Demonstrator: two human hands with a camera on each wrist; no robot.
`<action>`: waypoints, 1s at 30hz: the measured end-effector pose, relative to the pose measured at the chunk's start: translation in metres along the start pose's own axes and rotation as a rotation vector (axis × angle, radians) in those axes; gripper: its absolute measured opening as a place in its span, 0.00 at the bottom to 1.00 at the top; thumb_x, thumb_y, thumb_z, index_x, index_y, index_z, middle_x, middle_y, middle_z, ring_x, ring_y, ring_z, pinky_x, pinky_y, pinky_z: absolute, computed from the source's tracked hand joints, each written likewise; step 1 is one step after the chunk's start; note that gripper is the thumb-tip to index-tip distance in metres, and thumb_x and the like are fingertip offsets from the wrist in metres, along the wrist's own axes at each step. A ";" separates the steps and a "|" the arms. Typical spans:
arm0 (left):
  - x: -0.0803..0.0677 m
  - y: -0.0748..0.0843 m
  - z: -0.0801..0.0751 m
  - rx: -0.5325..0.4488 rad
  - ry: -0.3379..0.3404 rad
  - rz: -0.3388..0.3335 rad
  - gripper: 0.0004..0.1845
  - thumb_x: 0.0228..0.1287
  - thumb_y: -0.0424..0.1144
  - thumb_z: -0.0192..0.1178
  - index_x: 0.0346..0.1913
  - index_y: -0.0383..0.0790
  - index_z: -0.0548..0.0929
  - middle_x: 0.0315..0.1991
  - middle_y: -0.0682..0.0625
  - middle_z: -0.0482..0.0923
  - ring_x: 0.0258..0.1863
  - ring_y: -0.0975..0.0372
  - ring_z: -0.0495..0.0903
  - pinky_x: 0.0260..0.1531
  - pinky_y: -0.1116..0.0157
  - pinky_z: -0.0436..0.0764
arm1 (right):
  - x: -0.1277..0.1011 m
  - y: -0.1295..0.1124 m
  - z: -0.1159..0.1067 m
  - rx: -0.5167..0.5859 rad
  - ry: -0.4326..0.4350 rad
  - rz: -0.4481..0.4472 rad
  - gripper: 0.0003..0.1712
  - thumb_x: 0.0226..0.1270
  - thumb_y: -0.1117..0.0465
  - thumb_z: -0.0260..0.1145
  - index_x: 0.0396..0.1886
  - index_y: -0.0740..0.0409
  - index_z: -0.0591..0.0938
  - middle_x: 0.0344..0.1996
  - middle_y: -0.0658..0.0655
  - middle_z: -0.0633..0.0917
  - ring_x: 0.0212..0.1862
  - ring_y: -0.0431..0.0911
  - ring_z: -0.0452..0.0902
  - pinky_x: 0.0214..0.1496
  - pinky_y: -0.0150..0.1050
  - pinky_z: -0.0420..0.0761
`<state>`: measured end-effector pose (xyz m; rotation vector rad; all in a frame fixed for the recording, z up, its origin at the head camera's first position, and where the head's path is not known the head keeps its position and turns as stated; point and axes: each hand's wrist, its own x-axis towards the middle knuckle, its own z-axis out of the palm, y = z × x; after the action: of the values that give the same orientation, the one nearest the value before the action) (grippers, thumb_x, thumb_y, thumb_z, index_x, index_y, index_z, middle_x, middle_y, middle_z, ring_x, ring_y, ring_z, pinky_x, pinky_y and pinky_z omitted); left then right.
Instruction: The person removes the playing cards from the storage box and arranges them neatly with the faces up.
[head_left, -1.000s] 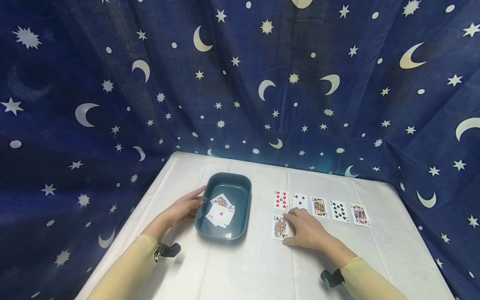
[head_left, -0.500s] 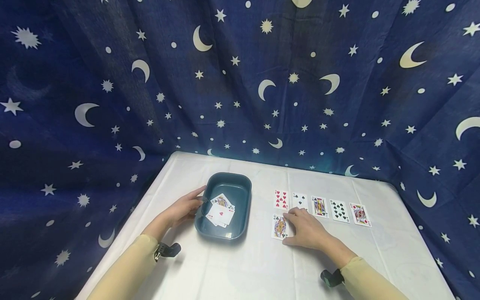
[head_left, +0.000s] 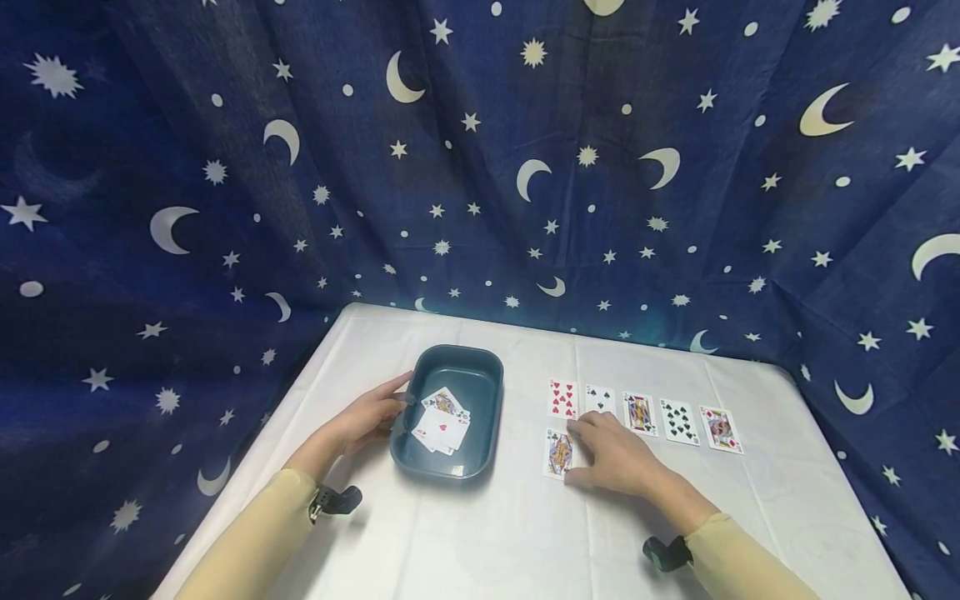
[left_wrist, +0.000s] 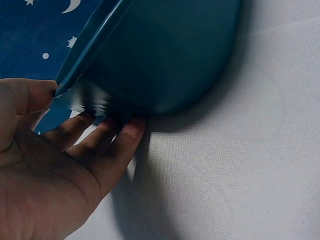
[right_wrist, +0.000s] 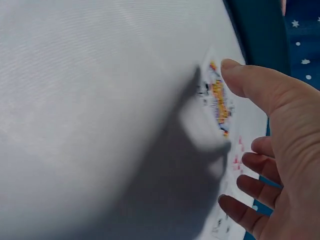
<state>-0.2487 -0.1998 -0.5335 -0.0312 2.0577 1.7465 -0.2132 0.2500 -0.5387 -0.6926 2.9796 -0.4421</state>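
My left hand (head_left: 369,419) is at the left side of a dark teal plastic tub (head_left: 491,433). In the left wrist view its thumb meets the rim while the curled fingers lie against the outer wall (left_wrist: 165,60). Face-up playing cards (head_left: 442,429) lie overlapping in the tub, an ace of hearts on top. My right hand (head_left: 613,454) hovers over the right edge of a queen of clubs (head_left: 558,452) on the table. Its thumb and fingers are spread apart, with the thumb near the card's lower corner and nothing between them in the right wrist view (right_wrist: 270,155).
Behind the queen, a row of face-up cards runs rightward: a hearts card (head_left: 562,400), a spades card (head_left: 600,401), a face card (head_left: 639,414), another spades card (head_left: 679,422) and a red face card (head_left: 721,429). A white cloth (head_left: 480,542) covers the table; a blue curtain (head_left: 480,208) hangs behind.
My right hand has shifted very slightly to the right, showing a little more of the table by the queen. The left hand, the tub and the cards stay in place.
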 end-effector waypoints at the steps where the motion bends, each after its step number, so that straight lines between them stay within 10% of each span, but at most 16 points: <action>1: 0.000 0.000 0.000 -0.004 0.002 -0.003 0.36 0.74 0.36 0.51 0.82 0.57 0.58 0.75 0.35 0.63 0.68 0.40 0.71 0.64 0.39 0.72 | 0.001 -0.001 -0.003 0.005 0.008 0.000 0.52 0.46 0.34 0.80 0.68 0.57 0.79 0.61 0.55 0.79 0.62 0.53 0.73 0.65 0.53 0.76; 15: 0.001 0.000 -0.001 0.006 0.018 -0.003 0.35 0.74 0.37 0.51 0.81 0.58 0.59 0.76 0.35 0.61 0.69 0.37 0.70 0.64 0.38 0.72 | 0.055 -0.058 -0.039 0.120 0.097 -0.183 0.34 0.68 0.48 0.70 0.72 0.49 0.76 0.67 0.51 0.76 0.71 0.49 0.67 0.73 0.55 0.68; 30: -0.001 -0.002 -0.002 -0.006 -0.024 0.036 0.36 0.74 0.35 0.50 0.82 0.52 0.56 0.74 0.33 0.63 0.66 0.42 0.74 0.62 0.40 0.75 | 0.125 -0.148 -0.007 -0.223 -0.242 -0.470 0.24 0.71 0.63 0.59 0.64 0.45 0.84 0.67 0.46 0.79 0.73 0.51 0.67 0.76 0.51 0.65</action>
<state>-0.2482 -0.2026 -0.5349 0.0253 2.0486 1.7660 -0.2636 0.0693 -0.4880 -1.3682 2.6448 -0.0307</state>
